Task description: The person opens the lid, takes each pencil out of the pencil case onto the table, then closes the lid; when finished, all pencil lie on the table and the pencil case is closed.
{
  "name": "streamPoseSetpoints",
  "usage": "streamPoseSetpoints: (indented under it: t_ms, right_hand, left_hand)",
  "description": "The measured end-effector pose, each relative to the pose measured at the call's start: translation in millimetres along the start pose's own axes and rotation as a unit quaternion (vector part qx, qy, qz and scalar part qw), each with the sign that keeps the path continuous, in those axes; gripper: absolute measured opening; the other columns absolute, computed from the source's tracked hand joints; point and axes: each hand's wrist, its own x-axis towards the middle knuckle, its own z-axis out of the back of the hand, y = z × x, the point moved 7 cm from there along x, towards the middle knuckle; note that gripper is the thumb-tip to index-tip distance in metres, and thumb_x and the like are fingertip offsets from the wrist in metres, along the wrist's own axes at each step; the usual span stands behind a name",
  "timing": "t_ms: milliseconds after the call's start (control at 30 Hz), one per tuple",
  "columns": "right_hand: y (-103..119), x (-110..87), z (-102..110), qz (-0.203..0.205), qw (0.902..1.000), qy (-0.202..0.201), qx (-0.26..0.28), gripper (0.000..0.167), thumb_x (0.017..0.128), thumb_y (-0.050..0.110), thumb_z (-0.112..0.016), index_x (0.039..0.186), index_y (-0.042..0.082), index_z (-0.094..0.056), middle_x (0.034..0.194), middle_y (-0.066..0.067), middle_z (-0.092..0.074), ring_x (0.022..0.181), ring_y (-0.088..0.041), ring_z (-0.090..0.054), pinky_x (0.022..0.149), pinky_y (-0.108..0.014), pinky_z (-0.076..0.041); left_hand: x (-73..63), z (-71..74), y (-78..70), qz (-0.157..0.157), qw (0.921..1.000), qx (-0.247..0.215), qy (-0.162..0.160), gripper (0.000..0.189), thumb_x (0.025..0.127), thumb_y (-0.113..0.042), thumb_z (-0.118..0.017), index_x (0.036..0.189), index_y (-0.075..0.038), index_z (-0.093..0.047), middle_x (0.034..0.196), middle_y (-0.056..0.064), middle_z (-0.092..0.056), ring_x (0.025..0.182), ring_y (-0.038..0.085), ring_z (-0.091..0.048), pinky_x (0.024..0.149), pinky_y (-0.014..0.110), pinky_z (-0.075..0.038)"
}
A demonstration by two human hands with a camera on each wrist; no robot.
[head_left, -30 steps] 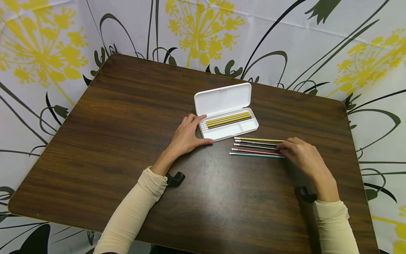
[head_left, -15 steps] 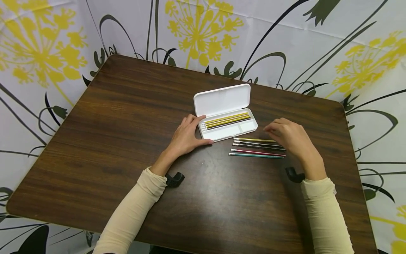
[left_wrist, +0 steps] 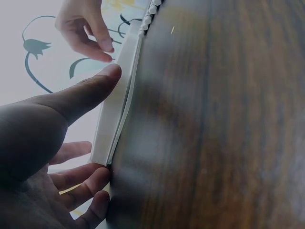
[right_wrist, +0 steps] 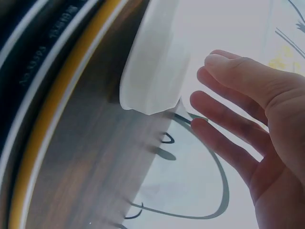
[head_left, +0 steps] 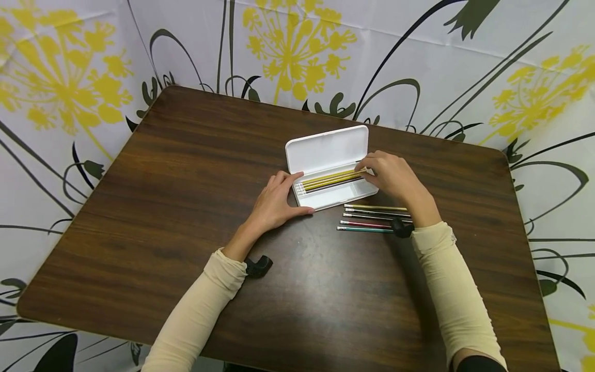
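Note:
My left hand [head_left: 275, 204] grips the left end of a white plastic pencil case [head_left: 327, 150], thumb on its front edge and fingers behind. The case lies with its lid raised. Several yellow and dark pencils [head_left: 327, 180] lie side by side inside, white erasers to the left. Over the right end of the case, my right hand [head_left: 392, 178] has its fingertips at the pencils' points. Its thumb and fingers extend above the case [right_wrist: 152, 62] in the right wrist view, with nothing seen between them. The point ends are partly hidden by this hand.
In front of the case, several loose pencils [head_left: 367, 216] lie in a row on the brown wooden table [head_left: 186, 206], yellow, black, red and teal. The right wrist and its black strap mount [head_left: 402, 228] overlap their right ends. Flower-patterned cloth [head_left: 195, 31] hangs behind the table.
My right hand has left the loose pencils and moved up and left to the case's right end. The loose pencils stay in their row; my left hand has kept its place.

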Motion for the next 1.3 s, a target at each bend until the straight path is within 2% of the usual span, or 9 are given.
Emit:
streamPoseSetpoints:
  t_ms: [167, 433, 900, 1133, 1300]
  right_hand:
    - [0.4, 2.3, 0.0, -0.001, 1.0000, 0.007, 0.002, 0.017, 0.086, 0.008, -0.075, 0.104, 0.010, -0.076, 0.105, -0.006, -0.070, 0.091, -0.024, -0.062, 0.076, -0.044, -0.049]
    - [-0.7, 11.2, -15.3, 0.006, 0.9984, 0.056, 0.008, 0.019, 0.088, 0.005, -0.073, 0.107, 0.008, -0.075, 0.108, -0.009, -0.070, 0.100, -0.026, -0.063, 0.084, -0.046, -0.048]
    - [-3.9, 19.6, -19.6, -0.005, 0.9967, 0.080, 0.005, 0.023, 0.087, 0.005, -0.074, 0.109, 0.008, -0.074, 0.105, -0.007, -0.067, 0.099, -0.024, -0.060, 0.084, -0.045, -0.048]
    - [-1.8, 19.6, -20.9, 0.010, 0.9975, 0.069, -0.013, 0.018, 0.088, 0.009, -0.075, 0.105, 0.010, -0.076, 0.097, -0.005, -0.061, 0.086, -0.020, -0.057, 0.074, -0.041, -0.049]
    - [-2.3, 18.4, -22.0, 0.015, 0.9989, 0.044, -0.010, 0.014, 0.087, 0.008, -0.075, 0.101, 0.009, -0.076, 0.097, -0.004, -0.064, 0.089, -0.021, -0.060, 0.077, -0.042, -0.049]
  left_hand:
    - [-0.1, -0.3, -0.5, -0.001, 1.0000, -0.002, 0.000, 0.094, 0.073, -0.054, -0.082, 0.149, -0.015, -0.043, 0.115, 0.008, -0.048, 0.100, 0.023, -0.042, 0.080, 0.040, -0.042]
    - [-0.5, -0.6, 0.9, 0.004, 1.0000, -0.002, 0.002, 0.095, 0.072, -0.055, -0.082, 0.149, -0.016, -0.043, 0.116, 0.007, -0.048, 0.101, 0.023, -0.043, 0.080, 0.040, -0.042]
    - [0.7, 0.3, 0.6, 0.005, 1.0000, -0.003, 0.001, 0.093, 0.073, -0.055, -0.082, 0.148, -0.015, -0.044, 0.115, 0.006, -0.047, 0.101, 0.023, -0.043, 0.081, 0.039, -0.042]
    - [1.0, -0.6, 1.1, 0.006, 1.0000, -0.002, 0.000, 0.094, 0.072, -0.055, -0.082, 0.148, -0.015, -0.044, 0.115, 0.006, -0.047, 0.101, 0.023, -0.043, 0.081, 0.039, -0.042]
    - [0.9, -0.9, 2.0, 0.006, 1.0000, -0.002, 0.001, 0.094, 0.072, -0.055, -0.082, 0.148, -0.015, -0.044, 0.115, 0.007, -0.047, 0.101, 0.023, -0.043, 0.081, 0.039, -0.042]
